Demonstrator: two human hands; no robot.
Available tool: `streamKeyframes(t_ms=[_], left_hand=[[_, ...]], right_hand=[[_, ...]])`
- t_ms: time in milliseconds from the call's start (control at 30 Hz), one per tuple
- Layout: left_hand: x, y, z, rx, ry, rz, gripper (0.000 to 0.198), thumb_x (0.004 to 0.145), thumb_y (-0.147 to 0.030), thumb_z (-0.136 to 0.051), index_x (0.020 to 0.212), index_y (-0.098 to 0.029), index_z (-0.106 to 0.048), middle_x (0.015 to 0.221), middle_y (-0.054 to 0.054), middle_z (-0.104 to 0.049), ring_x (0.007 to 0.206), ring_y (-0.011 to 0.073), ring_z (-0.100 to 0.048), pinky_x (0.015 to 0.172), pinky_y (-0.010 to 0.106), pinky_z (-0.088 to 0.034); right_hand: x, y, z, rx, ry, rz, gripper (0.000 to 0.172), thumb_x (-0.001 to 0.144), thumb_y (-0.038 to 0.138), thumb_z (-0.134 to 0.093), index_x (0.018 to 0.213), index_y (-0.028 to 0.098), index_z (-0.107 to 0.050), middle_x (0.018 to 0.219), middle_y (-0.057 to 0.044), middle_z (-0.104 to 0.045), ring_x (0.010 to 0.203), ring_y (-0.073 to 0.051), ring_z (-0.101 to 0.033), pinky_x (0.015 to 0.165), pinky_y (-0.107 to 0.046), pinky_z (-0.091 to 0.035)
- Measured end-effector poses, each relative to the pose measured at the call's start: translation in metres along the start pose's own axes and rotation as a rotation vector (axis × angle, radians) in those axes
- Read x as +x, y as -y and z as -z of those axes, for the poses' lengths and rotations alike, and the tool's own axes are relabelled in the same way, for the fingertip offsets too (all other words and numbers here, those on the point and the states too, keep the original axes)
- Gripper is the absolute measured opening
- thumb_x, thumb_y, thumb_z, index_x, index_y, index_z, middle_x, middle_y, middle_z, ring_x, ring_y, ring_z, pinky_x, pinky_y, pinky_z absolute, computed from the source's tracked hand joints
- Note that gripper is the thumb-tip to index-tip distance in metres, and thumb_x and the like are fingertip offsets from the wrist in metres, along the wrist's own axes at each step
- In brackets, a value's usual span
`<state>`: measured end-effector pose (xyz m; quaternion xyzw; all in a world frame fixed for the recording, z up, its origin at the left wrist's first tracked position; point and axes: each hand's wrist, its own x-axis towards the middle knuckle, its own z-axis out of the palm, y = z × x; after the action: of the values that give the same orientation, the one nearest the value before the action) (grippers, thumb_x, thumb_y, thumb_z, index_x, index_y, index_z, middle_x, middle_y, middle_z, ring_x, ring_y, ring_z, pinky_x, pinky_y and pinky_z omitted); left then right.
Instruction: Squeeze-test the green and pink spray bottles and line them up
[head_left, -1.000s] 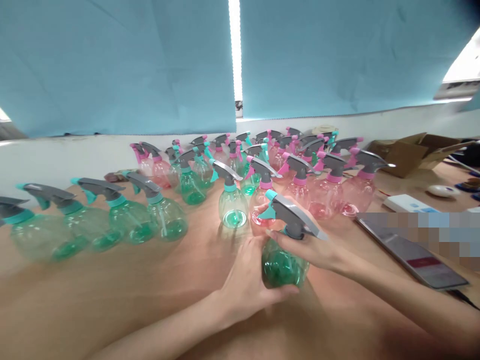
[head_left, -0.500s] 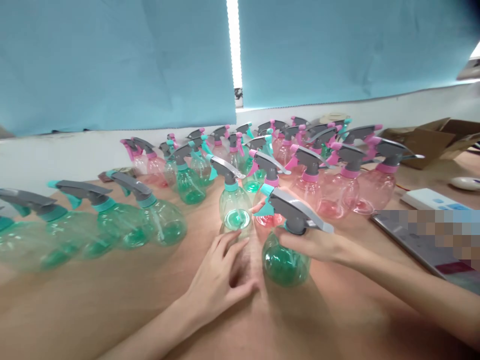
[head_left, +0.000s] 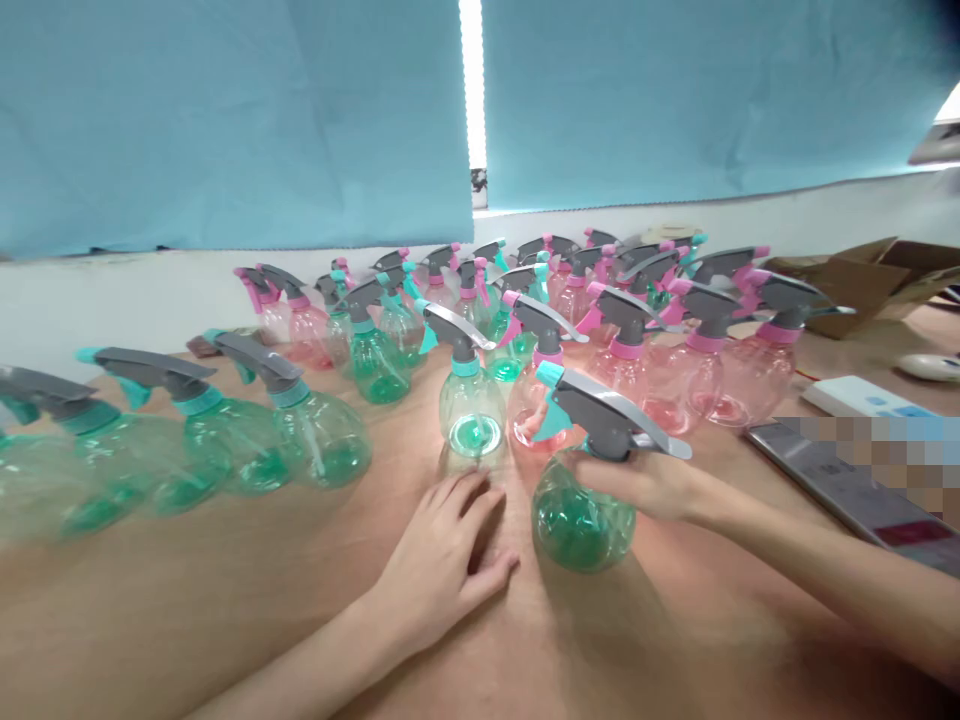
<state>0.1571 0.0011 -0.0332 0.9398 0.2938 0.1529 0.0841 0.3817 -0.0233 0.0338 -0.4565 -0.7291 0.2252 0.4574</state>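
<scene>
A green spray bottle (head_left: 581,520) with a grey and turquoise trigger head stands in front of me. My right hand (head_left: 637,485) is closed around its neck from the right, the fingertips partly hidden behind it. Fingers apart and slightly curled, my left hand (head_left: 446,555) rests on the table to the left of that bottle and holds nothing. Just beyond the left fingertips stands a pale green spray bottle (head_left: 471,405). Beside it is a pink spray bottle (head_left: 540,395), partly covered by the held one.
Several green bottles (head_left: 322,440) line the left side. Pink bottles (head_left: 679,380) crowd the right and back. A smartphone (head_left: 825,495), a white box-like device (head_left: 862,400) and a mouse (head_left: 930,367) lie at right, near an opened cardboard box (head_left: 870,280). Blue blinds (head_left: 240,120) hang behind.
My right hand and the held bottle have shifted slightly to the right. My left fingers have curled a little more. The view has moved slightly.
</scene>
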Motion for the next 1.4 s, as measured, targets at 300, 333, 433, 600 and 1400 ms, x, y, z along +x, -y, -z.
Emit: streamKeyframes(t_ms=[300,333,433,600,1400], left_hand=[[-0.001,0.002,-0.002,0.056,0.047,0.017,0.048,0.09,-0.041,-0.056,0.131,-0.016,-0.052,0.137,0.017,-0.049,0.126,0.0344,-0.044,0.1,0.052,-0.041],[-0.001,0.002,-0.002,0.058,0.049,0.015,0.048,0.09,-0.041,-0.056,0.131,-0.016,-0.052,0.137,0.017,-0.049,0.127,0.0344,-0.044,0.1,0.052,-0.041],[-0.001,0.002,-0.002,0.055,0.052,0.01,0.048,0.09,-0.041,-0.056,0.13,-0.015,-0.053,0.137,0.017,-0.049,0.127,0.0345,-0.044,0.1,0.052,-0.04],[0.0,0.002,-0.002,0.049,0.057,0.01,0.049,0.09,-0.04,-0.056,0.132,-0.016,-0.051,0.137,0.016,-0.05,0.127,0.0338,-0.044,0.1,0.052,-0.041],[-0.001,0.003,-0.002,0.051,0.058,0.005,0.046,0.091,-0.036,-0.054,0.131,-0.014,-0.053,0.137,0.017,-0.05,0.127,0.0343,-0.044,0.1,0.053,-0.04]], right_hand=[[0.002,-0.003,-0.007,0.196,-0.022,0.031,0.038,0.07,0.009,-0.05,0.101,0.027,-0.062,0.083,0.001,-0.063,0.069,-0.014,-0.06,0.07,-0.033,-0.056],[0.002,-0.004,-0.008,0.199,-0.017,0.014,0.037,0.07,0.01,-0.051,0.101,0.026,-0.062,0.086,0.001,-0.064,0.073,-0.015,-0.062,0.072,-0.033,-0.057],[0.0,-0.007,-0.009,0.168,-0.026,-0.001,0.026,0.073,0.013,-0.054,0.094,0.026,-0.062,0.086,0.0,-0.065,0.08,-0.017,-0.066,0.072,-0.032,-0.057],[-0.001,-0.006,-0.01,0.106,-0.083,0.021,0.01,0.073,0.017,-0.056,0.078,0.025,-0.059,0.072,0.002,-0.061,0.069,-0.015,-0.064,0.064,-0.027,-0.056],[0.006,0.008,-0.007,-0.015,-0.087,-0.071,0.011,0.066,0.02,-0.049,0.076,0.026,-0.051,0.067,0.001,-0.053,0.058,-0.015,-0.053,0.051,-0.029,-0.049]])
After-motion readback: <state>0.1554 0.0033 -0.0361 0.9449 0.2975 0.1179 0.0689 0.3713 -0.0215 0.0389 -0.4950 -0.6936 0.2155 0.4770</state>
